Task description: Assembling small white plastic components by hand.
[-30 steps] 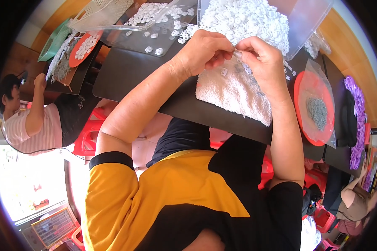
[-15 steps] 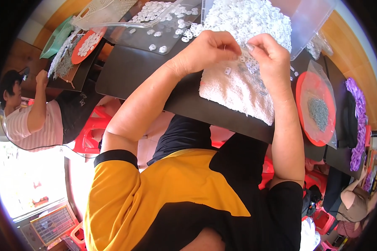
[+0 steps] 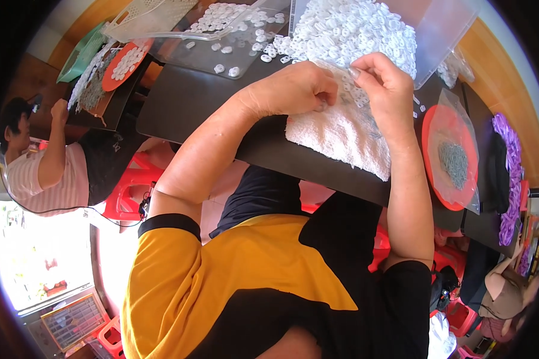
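Towel: pale and nubbly, lying on the dark worktop nearest the body.
Left grip: hovering low at the towel, fingers bending downward; their tips are hiding, so whether they are grasping anything I cannot tell.
Right grip: hanging above the towel, thumb and forefinger nearly meeting; I cannot tell whether something tiny is sitting between them.
Red plate: lying to the right, carrying a clear bag whose grey pins are blurring into one mass.
White pieces: small, rounded, many showing holes; a few are lying on the towel between the grips, most are heaping up beyond, the hands partly covering the nearest.
Clear bin: standing behind, holding the heap, the upper frame edge cutting it off.
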{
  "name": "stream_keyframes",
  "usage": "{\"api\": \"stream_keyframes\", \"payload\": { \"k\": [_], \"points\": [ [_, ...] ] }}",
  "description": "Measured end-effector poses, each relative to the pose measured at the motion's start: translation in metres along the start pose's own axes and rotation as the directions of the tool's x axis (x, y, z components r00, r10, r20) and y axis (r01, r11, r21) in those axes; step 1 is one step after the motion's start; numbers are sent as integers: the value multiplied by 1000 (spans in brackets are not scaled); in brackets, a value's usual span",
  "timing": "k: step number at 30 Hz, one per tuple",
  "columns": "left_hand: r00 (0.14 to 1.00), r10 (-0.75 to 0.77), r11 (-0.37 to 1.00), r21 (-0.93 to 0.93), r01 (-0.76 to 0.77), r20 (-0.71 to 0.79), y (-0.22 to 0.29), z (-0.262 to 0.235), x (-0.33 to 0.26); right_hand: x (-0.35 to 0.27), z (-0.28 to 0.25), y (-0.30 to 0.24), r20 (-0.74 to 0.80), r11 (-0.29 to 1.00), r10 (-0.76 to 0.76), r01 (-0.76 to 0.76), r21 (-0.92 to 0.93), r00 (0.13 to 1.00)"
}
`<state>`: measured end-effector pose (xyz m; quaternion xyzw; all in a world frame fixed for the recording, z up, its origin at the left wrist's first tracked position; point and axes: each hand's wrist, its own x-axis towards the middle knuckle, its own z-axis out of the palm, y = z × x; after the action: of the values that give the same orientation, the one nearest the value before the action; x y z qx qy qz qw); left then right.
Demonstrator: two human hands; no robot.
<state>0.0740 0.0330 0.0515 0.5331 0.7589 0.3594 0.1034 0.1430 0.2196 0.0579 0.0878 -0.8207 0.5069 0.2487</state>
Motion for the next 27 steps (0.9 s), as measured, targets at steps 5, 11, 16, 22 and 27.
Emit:
{"api": "stream_keyframes", "payload": {
  "k": [5,11,16,22,27],
  "points": [
    [999,-12,996,84,16,-45,-5,2,0,1,0,-2,2,999,40,-40,4,999],
    [970,-185,980,-97,172,-157,1,2,2,1,0,-3,-20,992,78,-76,99,997],
    [880,-416,637,-764,102,-230,5,0,7,-1,0,-9,14,960,177,-176,219,984],
    [865,-426,558,-830,21,-264,10,6,8,-4,10,-15,44,916,226,-228,330,973],
    [880,-379,558,-829,-30,-287,14,9,8,-4,11,-16,26,906,207,-201,372,978]
  ]
}}
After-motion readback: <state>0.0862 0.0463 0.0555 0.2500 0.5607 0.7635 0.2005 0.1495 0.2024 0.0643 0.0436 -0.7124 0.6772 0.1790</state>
